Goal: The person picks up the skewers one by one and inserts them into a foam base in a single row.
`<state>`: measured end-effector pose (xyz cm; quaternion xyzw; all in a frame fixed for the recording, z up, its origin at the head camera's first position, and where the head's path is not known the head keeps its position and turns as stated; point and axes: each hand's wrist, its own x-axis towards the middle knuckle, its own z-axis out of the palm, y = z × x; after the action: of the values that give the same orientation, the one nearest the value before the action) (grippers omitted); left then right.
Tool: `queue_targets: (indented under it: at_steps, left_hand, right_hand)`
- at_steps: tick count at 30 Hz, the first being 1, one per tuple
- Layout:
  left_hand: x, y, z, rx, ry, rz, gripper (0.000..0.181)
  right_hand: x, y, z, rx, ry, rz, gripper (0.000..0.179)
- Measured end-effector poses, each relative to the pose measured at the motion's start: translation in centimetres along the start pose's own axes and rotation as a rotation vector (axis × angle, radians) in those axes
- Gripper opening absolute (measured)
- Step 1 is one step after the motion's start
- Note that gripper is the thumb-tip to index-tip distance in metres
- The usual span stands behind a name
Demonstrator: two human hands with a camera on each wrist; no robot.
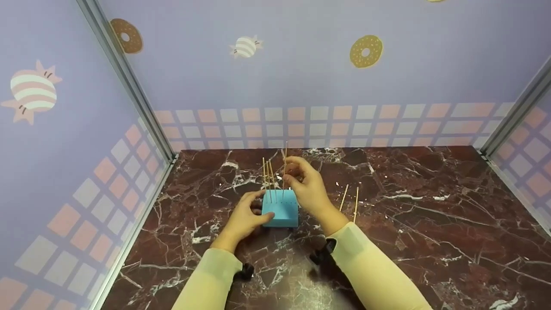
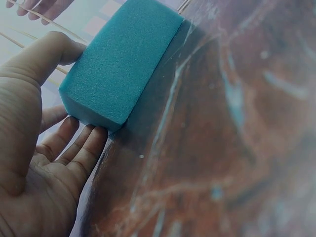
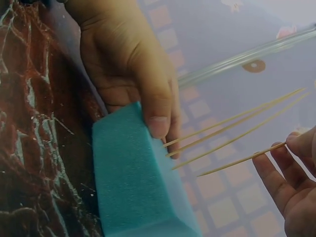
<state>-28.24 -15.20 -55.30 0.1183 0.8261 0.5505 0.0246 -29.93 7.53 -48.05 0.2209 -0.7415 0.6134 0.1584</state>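
A light-blue foam block (image 1: 282, 215) stands on the marbled table. My left hand (image 1: 243, 217) grips its left side, thumb over the upper edge and fingers against the end face, as the left wrist view shows. Three thin bamboo skewers (image 3: 237, 121) stand upright in the block's top, near its left end. Between thumb and fingertips my right hand (image 1: 311, 186) pinches another skewer (image 3: 227, 166), held roughly upright to the right of the standing ones. In the right wrist view, its lower tip appears just off the block's top face. A row of small holes marks that face.
Two loose skewers (image 1: 356, 204) lie on the table (image 1: 430, 241) to the right, partly behind the right forearm. Small pale crumbs are scattered behind the block. Patterned walls (image 1: 301, 77) enclose the back and sides, with metal posts (image 1: 129, 77) at the corners.
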Motion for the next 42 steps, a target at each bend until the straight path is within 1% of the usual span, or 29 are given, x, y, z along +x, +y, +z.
queue_targets:
  at_steps: [7,11,15,19,25,32,37,42]
  left_hand:
    - [-0.1,-0.1,0.0,-0.006,-0.001,0.005,0.079]
    - [-0.2,0.0,-0.1,-0.005,-0.004,-0.008,0.080]
    - [-0.3,0.0,-0.1,0.000,-0.003,-0.005,0.079]
    - [-0.3,0.1,-0.1,-0.007,-0.006,-0.005,0.079]
    - [-0.2,0.0,-0.1,-0.008,-0.016,-0.022,0.080]
    - [0.0,0.0,-0.1,-0.010,-0.014,-0.015,0.080]
    - [0.0,0.1,-0.1,-0.016,-0.011,-0.015,0.080]
    - [0.0,0.0,-0.1,-0.017,-0.010,-0.013,0.080]
  right_hand:
    - [0.0,0.4,0.3,-0.004,-0.035,0.026,0.042]
    - [-0.1,0.4,0.4,-0.026,-0.048,0.024,0.043]
    - [-0.2,0.6,0.5,-0.029,-0.064,0.015,0.042]
    - [-0.3,0.9,0.5,-0.026,-0.068,0.016,0.040]
    - [-0.3,0.8,0.5,-0.014,-0.059,0.021,0.042]
    - [-0.3,1.1,0.6,-0.018,-0.050,0.013,0.042]
    - [-0.3,1.5,0.7,-0.045,-0.067,0.030,0.041]
    - [-0.3,1.9,0.7,-0.031,-0.077,0.057,0.038]
